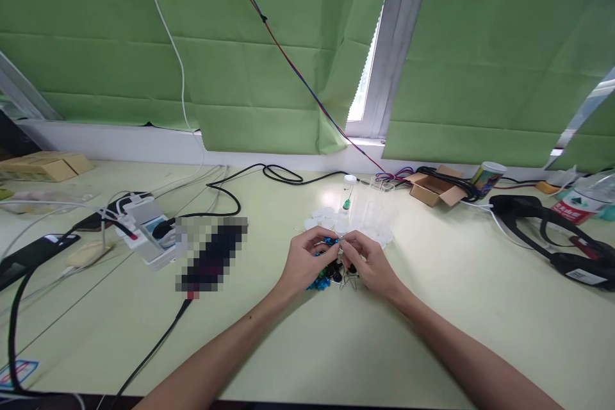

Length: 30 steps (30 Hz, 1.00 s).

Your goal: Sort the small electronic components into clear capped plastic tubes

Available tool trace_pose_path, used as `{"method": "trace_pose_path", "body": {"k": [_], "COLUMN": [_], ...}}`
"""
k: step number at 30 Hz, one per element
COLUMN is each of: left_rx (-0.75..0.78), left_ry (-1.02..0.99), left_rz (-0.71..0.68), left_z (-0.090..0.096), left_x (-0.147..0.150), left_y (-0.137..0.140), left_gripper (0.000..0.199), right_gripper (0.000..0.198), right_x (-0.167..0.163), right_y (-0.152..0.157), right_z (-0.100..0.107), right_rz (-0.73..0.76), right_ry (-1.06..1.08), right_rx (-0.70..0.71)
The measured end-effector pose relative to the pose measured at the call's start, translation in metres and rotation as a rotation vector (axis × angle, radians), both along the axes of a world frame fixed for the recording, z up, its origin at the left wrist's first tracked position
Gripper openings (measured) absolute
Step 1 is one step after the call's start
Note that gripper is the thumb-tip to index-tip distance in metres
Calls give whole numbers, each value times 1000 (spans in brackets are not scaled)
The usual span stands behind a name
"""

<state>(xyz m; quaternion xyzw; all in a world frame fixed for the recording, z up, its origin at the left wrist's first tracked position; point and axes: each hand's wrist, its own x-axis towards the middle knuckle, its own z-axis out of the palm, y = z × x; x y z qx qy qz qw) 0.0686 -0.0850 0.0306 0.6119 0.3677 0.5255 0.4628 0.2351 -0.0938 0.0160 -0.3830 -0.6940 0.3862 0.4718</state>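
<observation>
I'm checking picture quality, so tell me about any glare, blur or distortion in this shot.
Head view: daylight glares through the curtain gap; a pixelated patch hides something on the table; wide-angle bending bows the edges; the left hand and right hand look sharp, the small parts tiny.

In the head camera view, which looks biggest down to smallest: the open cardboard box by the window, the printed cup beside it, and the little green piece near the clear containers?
1. Open cardboard box, clearly the largest.
2. Printed cup, smaller than the box beside it.
3. Green piece, far the smallest.

All three sit similarly far back, so the order seems safe.

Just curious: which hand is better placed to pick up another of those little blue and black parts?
Probably the left hand: the blue parts lie right beneath it. The right hand pinches something small.
</observation>
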Motion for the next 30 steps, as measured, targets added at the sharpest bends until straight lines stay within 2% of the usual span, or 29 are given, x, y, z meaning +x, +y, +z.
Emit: {"method": "trace_pose_path", "body": {"k": [20,30], "left_rx": [5,5], "left_ry": [15,-10], "left_rz": [11,22], "left_z": [1,1], "left_x": [3,0], "left_y": [-1,0], "left_gripper": [18,16], "right_gripper": [47,26], "right_x": [0,0], "right_y": [3,0], "right_z": [-2,-1], "right_rz": [-58,-21], "right_ry": [-68,-19], "right_rx": [47,9]}}
